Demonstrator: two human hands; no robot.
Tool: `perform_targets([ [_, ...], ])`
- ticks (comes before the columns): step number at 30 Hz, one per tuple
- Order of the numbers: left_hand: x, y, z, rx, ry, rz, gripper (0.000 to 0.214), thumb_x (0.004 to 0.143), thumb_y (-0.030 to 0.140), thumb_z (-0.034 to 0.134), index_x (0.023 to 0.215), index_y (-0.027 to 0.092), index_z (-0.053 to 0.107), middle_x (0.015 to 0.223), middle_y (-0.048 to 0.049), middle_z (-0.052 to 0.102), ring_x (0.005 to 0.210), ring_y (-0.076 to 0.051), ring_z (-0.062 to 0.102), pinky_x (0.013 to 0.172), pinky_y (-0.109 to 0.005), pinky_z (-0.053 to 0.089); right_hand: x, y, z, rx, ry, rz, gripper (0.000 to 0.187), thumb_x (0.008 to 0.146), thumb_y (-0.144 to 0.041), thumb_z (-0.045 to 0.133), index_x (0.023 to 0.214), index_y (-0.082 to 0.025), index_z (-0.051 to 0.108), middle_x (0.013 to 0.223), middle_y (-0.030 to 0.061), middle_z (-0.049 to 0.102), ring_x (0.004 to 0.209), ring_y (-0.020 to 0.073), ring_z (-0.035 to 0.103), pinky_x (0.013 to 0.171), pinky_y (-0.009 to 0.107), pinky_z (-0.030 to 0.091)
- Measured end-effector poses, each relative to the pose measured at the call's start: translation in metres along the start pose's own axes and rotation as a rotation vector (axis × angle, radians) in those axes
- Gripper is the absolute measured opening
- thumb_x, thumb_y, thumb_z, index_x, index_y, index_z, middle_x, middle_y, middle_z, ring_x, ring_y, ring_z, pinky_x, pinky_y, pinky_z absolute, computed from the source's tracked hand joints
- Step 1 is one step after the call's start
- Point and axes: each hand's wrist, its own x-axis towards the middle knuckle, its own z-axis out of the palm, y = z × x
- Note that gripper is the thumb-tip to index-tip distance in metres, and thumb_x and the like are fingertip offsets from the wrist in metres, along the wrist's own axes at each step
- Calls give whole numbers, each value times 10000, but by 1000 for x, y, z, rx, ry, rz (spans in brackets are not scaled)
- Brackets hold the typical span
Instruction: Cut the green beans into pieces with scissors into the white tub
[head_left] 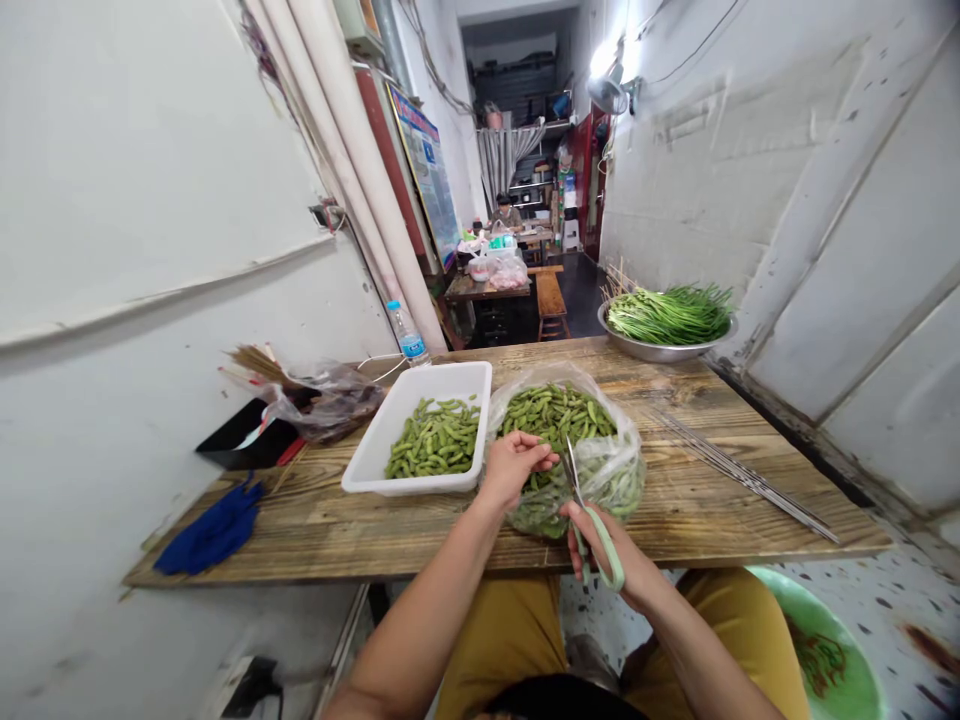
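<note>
Over a clear plastic bag (628,440) of green edamame pods (559,408), both of my hands are close together. My right hand (596,540) grips scissors (609,552) with pale green handles, their blades pointing up and a little apart. Just left of the blades, my left hand (514,465) is closed in a pinch on what looks like a single edamame pod, mostly hidden by the fingertips. Left of the bag stands a white plastic tub (375,445) with more edamame pods (436,438) in it.
Metal skewers (742,475) lie on the wooden table (337,535) at right. Behind them is a steel basin (660,350) of skewered green stalks (671,315). A water bottle (407,335), black box (251,435) and blue cloth (214,528) sit left. A green basin (825,640) is below.
</note>
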Motion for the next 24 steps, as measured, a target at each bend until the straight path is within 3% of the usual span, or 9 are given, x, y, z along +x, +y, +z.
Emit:
perform_targets([
  [6, -10, -8, 4, 143, -73, 1, 193, 624, 253, 747, 673, 119, 618, 546, 6, 630, 508, -82, 570, 535, -197, 431, -1, 0, 3, -27, -13, -23, 433, 774, -636, 515, 773, -205, 474, 543, -65, 469, 416, 85, 448, 379, 214, 421],
  [13, -16, -8, 4, 91, -14, -22, 210, 654, 287, 728, 689, 124, 600, 608, -11, 643, 544, -90, 585, 535, -199, 433, 3, 8, 6, -38, 54, 17, 451, 748, -655, 525, 780, -211, 455, 490, -89, 442, 321, 79, 415, 295, 209, 381],
  [18, -12, -7, 0, 28, -42, 8, 243, 648, 285, 733, 755, 136, 573, 747, -45, 685, 680, -138, 658, 611, -236, 493, -3, 2, 3, -15, 11, 2, 483, 750, -683, 502, 830, -208, 471, 575, -62, 489, 447, 87, 474, 422, 217, 433],
  [24, -5, -1, -18, 235, 23, 171, 203, 648, 261, 719, 786, 119, 678, 571, 14, 623, 510, -81, 547, 521, -198, 431, -10, -3, 2, -63, -86, -27, 484, 795, -683, 432, 850, -203, 462, 589, -54, 480, 489, 94, 474, 481, 221, 425],
])
